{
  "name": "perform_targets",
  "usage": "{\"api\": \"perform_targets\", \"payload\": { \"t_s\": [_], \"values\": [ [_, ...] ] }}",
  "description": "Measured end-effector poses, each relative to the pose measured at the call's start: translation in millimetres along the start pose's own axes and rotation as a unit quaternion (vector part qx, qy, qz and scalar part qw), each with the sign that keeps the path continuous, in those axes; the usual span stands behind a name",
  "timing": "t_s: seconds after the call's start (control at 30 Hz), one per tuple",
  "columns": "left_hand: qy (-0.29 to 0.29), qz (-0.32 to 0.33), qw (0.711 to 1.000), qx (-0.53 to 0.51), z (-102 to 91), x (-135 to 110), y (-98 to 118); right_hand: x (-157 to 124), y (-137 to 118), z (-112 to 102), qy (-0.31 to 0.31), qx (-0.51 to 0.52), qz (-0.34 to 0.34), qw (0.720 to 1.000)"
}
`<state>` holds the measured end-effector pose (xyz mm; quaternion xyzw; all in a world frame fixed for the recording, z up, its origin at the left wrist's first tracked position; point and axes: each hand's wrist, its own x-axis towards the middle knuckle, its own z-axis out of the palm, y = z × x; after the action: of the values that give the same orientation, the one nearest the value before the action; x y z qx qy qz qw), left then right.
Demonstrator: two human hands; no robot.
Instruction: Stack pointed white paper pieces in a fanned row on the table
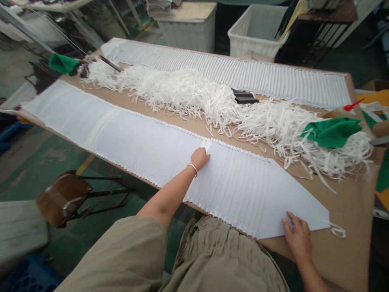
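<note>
A long white fabric panel (154, 140) lies along the near side of the table, its right part covered with narrow parallel strips. My left hand (200, 158), with a bracelet at the wrist, is closed over a white strip (207, 143) near the panel's far edge; the curled fingers partly hide their grip. At the plain, slanted right end, my right hand (299, 235) rests on the near edge with its fingers apart, holding nothing. A thin white loop (338, 231) sticks out from the panel's right corner.
A heap of loose white strips (182, 89) runs along the brown table (343, 202). Behind it lies a second striped panel (212, 67). Green cloth (334, 132) sits on the heap, near a red-tipped tool (354, 104). White bins (255, 34) and a folding chair (63, 196) stand around.
</note>
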<state>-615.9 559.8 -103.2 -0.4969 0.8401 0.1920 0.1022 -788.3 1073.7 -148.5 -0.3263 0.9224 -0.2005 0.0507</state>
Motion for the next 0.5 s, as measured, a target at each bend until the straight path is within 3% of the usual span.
{"api": "perform_targets", "payload": {
  "t_s": [0.27,0.5],
  "values": [
    [-0.026,-0.037,0.999,-0.006,-4.6,-3.5,7.2,3.7,2.9,-0.4,0.004,-0.064,-0.015,0.998],
    [-0.047,-0.048,0.998,-0.008,-7.9,-4.9,4.4,45.6,-53.9,5.2,0.003,-0.119,-0.092,0.989]
  ]
}}
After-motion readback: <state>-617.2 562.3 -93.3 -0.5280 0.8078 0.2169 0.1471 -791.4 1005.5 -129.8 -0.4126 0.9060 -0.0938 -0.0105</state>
